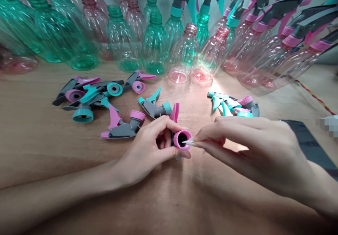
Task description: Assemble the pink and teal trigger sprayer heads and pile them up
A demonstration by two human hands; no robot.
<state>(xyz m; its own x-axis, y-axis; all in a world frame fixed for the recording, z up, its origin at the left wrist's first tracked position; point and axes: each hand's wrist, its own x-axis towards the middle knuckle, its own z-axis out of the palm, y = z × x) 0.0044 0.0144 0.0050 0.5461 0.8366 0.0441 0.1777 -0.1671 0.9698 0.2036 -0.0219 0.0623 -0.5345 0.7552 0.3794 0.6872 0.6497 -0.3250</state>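
My left hand (pixel 154 143) is closed around a spray trigger head (pixel 182 133), its pink collar turned toward me so that the dark opening shows. Between the thumb and fingers of my right hand (pixel 253 154) is a thin white pointed piece (pixel 189 142), its tip at the collar's opening. Most of that piece is hidden by my fingers, so its kind cannot be told. Just beyond my left hand lie a grey trigger head with teal parts (pixel 155 108) and another with pink parts (pixel 124 127).
Several trigger heads lie in a pile (pixel 89 94) at left, and more form a pile (pixel 232 104) at right. Green and pink bottles (pixel 124 44) line the back, some with heads fitted. A dark phone (pixel 311 143) and a twisted wire (pixel 317 99) are at right.
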